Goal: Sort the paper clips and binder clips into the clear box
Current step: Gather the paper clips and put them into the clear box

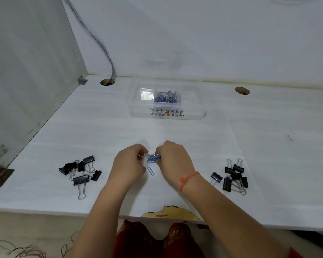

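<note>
The clear box point(190, 108) stands at the back of the white table, with a heap of blue and silver paper clips point(167, 97) in its right inner compartment. My left hand point(130, 163) and my right hand point(172, 159) meet at the table's middle, fingers pinched on a small bunch of blue paper clips point(153, 157). One loose blue paper clip point(150, 171) lies just below them. Several black binder clips point(80, 170) lie in a pile to the left, and another pile of black binder clips point(233, 176) lies to the right.
A grey side panel point(26, 81) walls the table's left. Two round cable holes point(107, 82) point(242, 90) sit near the back wall, a cable point(101, 45) running into the left one. The table's front edge is chipped point(172, 213) near my lap.
</note>
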`<state>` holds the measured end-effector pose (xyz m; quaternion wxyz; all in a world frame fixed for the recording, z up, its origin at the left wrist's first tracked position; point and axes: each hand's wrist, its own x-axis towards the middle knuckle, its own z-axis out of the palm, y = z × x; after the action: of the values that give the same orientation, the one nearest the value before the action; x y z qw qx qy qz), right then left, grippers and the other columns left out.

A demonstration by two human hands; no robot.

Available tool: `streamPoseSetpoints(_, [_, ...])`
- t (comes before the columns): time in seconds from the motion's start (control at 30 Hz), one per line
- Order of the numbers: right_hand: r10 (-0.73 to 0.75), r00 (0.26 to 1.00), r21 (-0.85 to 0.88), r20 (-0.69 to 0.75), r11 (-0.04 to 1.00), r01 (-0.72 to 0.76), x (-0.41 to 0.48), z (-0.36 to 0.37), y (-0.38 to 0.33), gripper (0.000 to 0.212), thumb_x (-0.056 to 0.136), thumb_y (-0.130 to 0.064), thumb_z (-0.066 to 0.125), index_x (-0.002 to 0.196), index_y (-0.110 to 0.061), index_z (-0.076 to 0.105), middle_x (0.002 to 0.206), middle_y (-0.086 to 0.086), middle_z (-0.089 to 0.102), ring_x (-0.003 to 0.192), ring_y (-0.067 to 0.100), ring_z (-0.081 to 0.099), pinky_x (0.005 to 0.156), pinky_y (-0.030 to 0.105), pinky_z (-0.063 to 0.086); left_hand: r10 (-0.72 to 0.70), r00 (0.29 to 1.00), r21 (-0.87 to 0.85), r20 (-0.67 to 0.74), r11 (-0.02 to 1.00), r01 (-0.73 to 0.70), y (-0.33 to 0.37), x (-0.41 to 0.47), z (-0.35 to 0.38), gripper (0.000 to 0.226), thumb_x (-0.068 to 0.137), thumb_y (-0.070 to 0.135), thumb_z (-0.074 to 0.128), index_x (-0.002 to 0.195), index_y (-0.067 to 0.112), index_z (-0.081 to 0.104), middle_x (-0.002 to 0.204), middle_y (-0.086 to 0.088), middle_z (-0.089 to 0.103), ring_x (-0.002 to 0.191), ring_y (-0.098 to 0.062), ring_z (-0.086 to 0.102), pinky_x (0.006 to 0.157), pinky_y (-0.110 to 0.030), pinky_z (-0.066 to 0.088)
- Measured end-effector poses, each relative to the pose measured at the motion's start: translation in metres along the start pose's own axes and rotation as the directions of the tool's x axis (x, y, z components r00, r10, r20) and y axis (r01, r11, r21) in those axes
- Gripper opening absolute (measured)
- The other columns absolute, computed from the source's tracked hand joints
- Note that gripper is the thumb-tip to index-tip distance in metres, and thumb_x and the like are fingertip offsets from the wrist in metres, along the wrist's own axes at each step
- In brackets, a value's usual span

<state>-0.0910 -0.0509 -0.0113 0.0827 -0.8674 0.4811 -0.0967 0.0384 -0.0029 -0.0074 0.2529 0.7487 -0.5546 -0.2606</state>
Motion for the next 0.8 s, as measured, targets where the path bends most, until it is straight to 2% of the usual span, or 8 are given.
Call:
streamPoseSetpoints(0.07, [0.005, 1.0, -0.028, 0.0, 1.0, -0.005, 0.001, -0.002, 0.0, 0.013, 0.081, -0.002, 0.049, 0.075, -0.012, 0.055, 0.087, 0.014, 0.058, 0.075, 0.031, 0.05, 0.064, 0.03, 0.025, 0.001, 0.995, 0.064, 0.097, 0.998, -0.007, 0.001, -0.001, -0.004, 0.057, 0.067, 0.001, 0.071, 0.121, 0.017, 0.061, 0.113, -0.002, 0.062, 0.098, -0.02, 0.062, 0.085, -0.03, 0.051])
streamPoseSetpoints(0.13, [0.036, 0.999, -0.005, 0.009, 0.999, -0.036, 0.004, -0.007, 0.004, 0.01, 0.077, -0.003, 0.054, 0.073, -0.01, 0.06, 0.082, 0.013, 0.063, 0.077, 0.031, 0.055, 0.063, 0.029, 0.026, -0.007, 0.99, 0.132, 0.143, 0.991, -0.012, 0.004, -0.001, -0.005, 0.066, 0.064, 0.008, 0.077, 0.126, 0.016, 0.058, 0.115, -0.005, 0.058, 0.098, -0.023, 0.061, 0.087, -0.033, 0.051])
streamPoseSetpoints(0.3, [0.196, 0.976, 0.276, 0.097, 0.937, -0.216, 0.006, -0.026, 0.023, 0.019, 0.068, -0.011, 0.069, 0.085, -0.014, 0.078, 0.074, 0.005, 0.069, 0.07, 0.021, 0.059, 0.062, 0.025, 0.04, 0.041, 0.99, 0.209, 0.135, 0.976, -0.069, 0.017, 0.004, 0.001, 0.05, 0.06, 0.013, 0.078, 0.109, 0.008, 0.066, 0.104, -0.011, 0.059, 0.09, -0.028, 0.061, 0.078, -0.037, 0.05])
streamPoseSetpoints(0.4, [0.252, 0.955, 0.414, 0.155, 0.862, -0.294, 0.004, -0.034, 0.04, 0.01, 0.068, -0.011, 0.072, 0.075, -0.014, 0.077, 0.054, -0.002, 0.062, 0.05, 0.008, 0.055, 0.06, 0.023, 0.046, 0.049, 0.987, 0.197, 0.15, 0.977, -0.079, 0.019, 0.012, 0.004, 0.062, 0.061, 0.012, 0.081, 0.12, 0.013, 0.062, 0.11, -0.01, 0.058, 0.098, -0.027, 0.06, 0.079, -0.031, 0.047])
streamPoseSetpoints(0.5, [0.28, 0.94, 0.512, 0.193, 0.789, -0.34, 0.0, -0.041, 0.052, 0.009, 0.071, -0.011, 0.073, 0.064, -0.017, 0.072, 0.047, -0.007, 0.061, 0.039, -0.002, 0.051, 0.055, 0.02, 0.04, 0.043, 0.989, 0.206, 0.144, 0.976, -0.072, 0.02, 0.017, 0.007, 0.077, 0.061, 0.016, 0.083, 0.132, 0.015, 0.054, 0.122, -0.009, 0.051, 0.107, -0.028, 0.057, 0.077, -0.025, 0.04])
streamPoseSetpoints(0.6, [0.278, 0.929, 0.521, 0.246, 0.77, -0.369, -0.002, -0.044, 0.055, 0.011, 0.072, -0.011, 0.073, 0.062, -0.015, 0.071, 0.053, 0.001, 0.064, 0.047, 0.006, 0.052, 0.061, 0.023, 0.042, 0.007, 0.992, 0.215, 0.129, 0.976, -0.035, 0.021, 0.02, 0.007, 0.085, 0.06, 0.021, 0.085, 0.136, 0.016, 0.047, 0.132, -0.01, 0.039, 0.112, -0.029, 0.052, 0.079, -0.026, 0.038])
streamPoseSetpoints(0.7, [0.29, 0.915, 0.51, 0.282, 0.762, -0.399, -0.005, -0.042, 0.058, 0.008, 0.071, -0.01, 0.071, 0.063, -0.008, 0.073, 0.058, 0.009, 0.067, 0.048, 0.011, 0.051, 0.062, 0.024, 0.043, 0.029, 0.987, 0.233, 0.16, 0.97, -0.066, 0.025, 0.022, 0.008, 0.081, 0.059, 0.024, 0.087, 0.131, 0.017, 0.051, 0.13, -0.009, 0.041, 0.114, -0.028, 0.05, 0.081, -0.025, 0.038])
streamPoseSetpoints(0.8, [0.337, 0.898, 0.483, 0.284, 0.758, -0.437, -0.006, -0.044, 0.064, 0.009, 0.068, -0.008, 0.07, 0.06, -0.011, 0.071, 0.041, -0.004, 0.06, 0.039, 0.007, 0.049, 0.052, 0.019, 0.04, 0.059, 0.98, 0.241, 0.192, 0.965, -0.106, 0.033, 0.023, 0.013, 0.073, 0.058, 0.024, 0.087, 0.124, 0.016, 0.057, 0.124, -0.008, 0.046, 0.109, -0.027, 0.052, 0.079, -0.026, 0.039])
